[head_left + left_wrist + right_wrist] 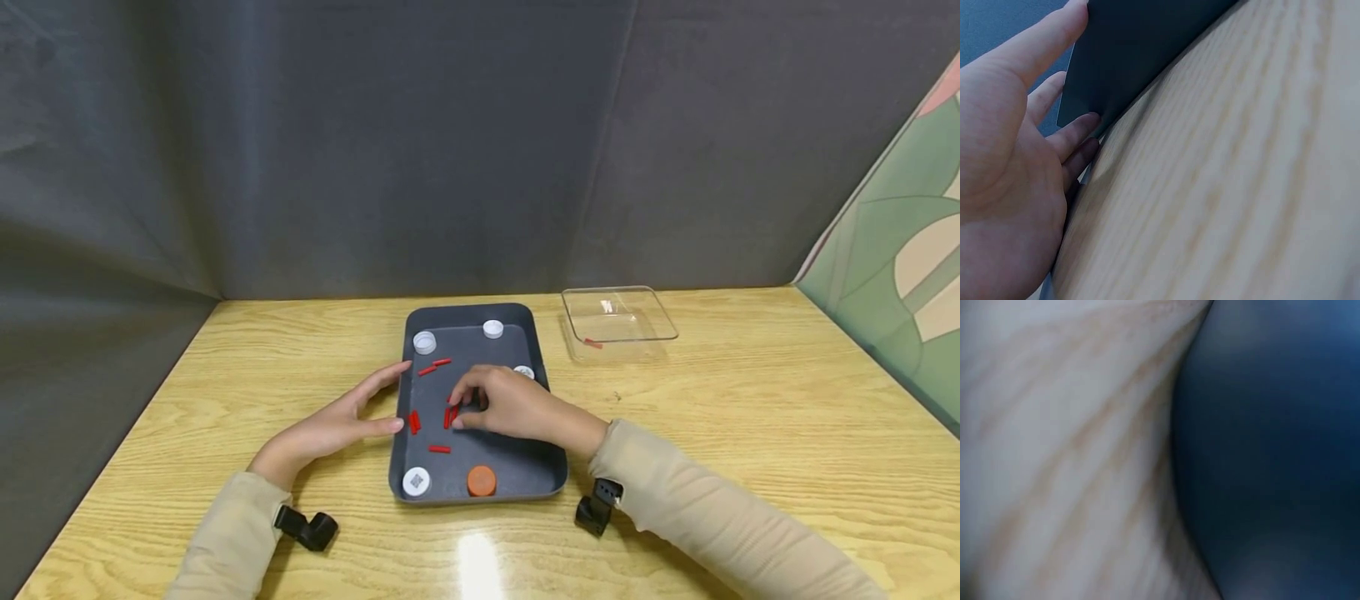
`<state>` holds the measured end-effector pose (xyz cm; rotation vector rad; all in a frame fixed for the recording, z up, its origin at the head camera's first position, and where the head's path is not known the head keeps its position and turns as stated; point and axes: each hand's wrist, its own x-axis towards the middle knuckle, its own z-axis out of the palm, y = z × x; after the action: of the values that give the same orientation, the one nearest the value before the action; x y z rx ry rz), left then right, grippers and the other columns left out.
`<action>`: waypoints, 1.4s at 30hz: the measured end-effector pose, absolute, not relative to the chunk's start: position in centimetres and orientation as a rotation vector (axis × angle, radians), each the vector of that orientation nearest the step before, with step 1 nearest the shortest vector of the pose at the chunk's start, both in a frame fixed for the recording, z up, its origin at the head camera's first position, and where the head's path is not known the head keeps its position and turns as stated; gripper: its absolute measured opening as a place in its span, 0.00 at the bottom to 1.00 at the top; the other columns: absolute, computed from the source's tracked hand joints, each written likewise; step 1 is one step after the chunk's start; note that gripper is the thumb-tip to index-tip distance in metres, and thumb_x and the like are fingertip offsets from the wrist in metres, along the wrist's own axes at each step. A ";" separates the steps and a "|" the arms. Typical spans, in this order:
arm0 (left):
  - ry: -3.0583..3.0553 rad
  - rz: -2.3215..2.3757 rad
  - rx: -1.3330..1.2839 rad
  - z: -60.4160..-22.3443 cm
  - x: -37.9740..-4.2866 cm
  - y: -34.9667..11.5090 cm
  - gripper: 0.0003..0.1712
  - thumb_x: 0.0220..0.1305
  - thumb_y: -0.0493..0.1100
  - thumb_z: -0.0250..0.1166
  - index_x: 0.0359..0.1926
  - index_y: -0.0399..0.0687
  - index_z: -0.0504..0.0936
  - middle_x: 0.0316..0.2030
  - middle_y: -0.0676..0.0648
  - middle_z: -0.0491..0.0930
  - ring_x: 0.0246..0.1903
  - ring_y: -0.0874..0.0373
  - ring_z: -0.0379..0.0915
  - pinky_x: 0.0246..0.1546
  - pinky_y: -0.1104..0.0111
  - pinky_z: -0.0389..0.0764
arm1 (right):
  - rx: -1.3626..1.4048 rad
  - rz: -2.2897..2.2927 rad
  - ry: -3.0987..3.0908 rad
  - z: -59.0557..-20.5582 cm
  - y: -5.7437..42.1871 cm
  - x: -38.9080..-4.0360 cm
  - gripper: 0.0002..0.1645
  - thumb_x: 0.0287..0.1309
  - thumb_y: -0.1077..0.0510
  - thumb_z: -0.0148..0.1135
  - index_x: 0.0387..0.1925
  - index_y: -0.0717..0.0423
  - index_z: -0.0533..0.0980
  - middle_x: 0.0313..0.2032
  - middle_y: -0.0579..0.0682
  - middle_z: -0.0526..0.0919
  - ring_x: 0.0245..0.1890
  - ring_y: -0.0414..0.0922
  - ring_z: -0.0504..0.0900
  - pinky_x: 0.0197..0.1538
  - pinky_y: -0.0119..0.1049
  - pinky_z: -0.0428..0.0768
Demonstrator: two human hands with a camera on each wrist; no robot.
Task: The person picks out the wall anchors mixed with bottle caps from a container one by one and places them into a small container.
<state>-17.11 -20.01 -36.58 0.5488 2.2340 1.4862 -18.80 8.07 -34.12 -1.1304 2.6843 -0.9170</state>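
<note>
A dark grey tray lies on the wooden table, holding several short red sticks. My left hand is at its left side, thumb and fingers spread and straight; in the left wrist view, fingertips meet the tray's outer wall. Over the tray's middle, my right hand reaches down with bent fingers. Its thumb and forefinger tips are apart, right by a small group of red sticks. The right wrist view shows only blurred tray and table, without the hand.
White caps sit around the tray's edges, one partly behind the right hand. An orange cap lies at the near edge. A clear plastic box with red pieces stands at the back right. Dark cloth hangs behind the table.
</note>
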 end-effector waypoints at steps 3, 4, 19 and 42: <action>2.233 1.488 0.558 -36.6 -17.1 -20.0 0.44 0.67 0.48 0.66 0.78 0.62 0.52 0.77 0.45 0.45 0.75 0.45 0.36 0.70 0.39 0.40 | -1.125 -0.899 2.690 -34.3 8.0 -19.0 0.12 0.53 0.53 0.76 0.39 0.48 0.84 0.33 0.43 0.79 0.34 0.40 0.76 0.37 0.30 0.75; 2.230 1.491 0.560 -36.7 -17.2 -20.0 0.44 0.68 0.48 0.66 0.78 0.61 0.52 0.77 0.45 0.45 0.75 0.45 0.36 0.70 0.39 0.40 | -1.121 -0.895 2.691 -34.3 8.0 -19.0 0.12 0.53 0.52 0.76 0.39 0.48 0.84 0.33 0.43 0.79 0.33 0.40 0.76 0.37 0.30 0.75; 2.253 1.472 0.548 -36.6 -17.0 -20.0 0.45 0.67 0.46 0.66 0.78 0.60 0.52 0.77 0.44 0.46 0.75 0.44 0.37 0.70 0.39 0.41 | -1.058 -0.883 2.698 -34.4 7.4 -19.1 0.18 0.46 0.50 0.80 0.38 0.50 0.84 0.30 0.44 0.76 0.31 0.39 0.73 0.35 0.31 0.74; 2.245 1.478 0.540 -36.5 -17.1 -19.9 0.45 0.67 0.47 0.66 0.78 0.59 0.52 0.77 0.44 0.45 0.75 0.44 0.37 0.70 0.39 0.41 | -1.045 -0.868 2.731 -34.5 7.2 -19.2 0.15 0.48 0.50 0.79 0.36 0.50 0.82 0.29 0.43 0.74 0.30 0.39 0.72 0.34 0.31 0.73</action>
<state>-17.13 -19.93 -36.50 0.5402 2.2448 1.4781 -19.23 7.18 -34.51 -1.0449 2.7312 -0.8677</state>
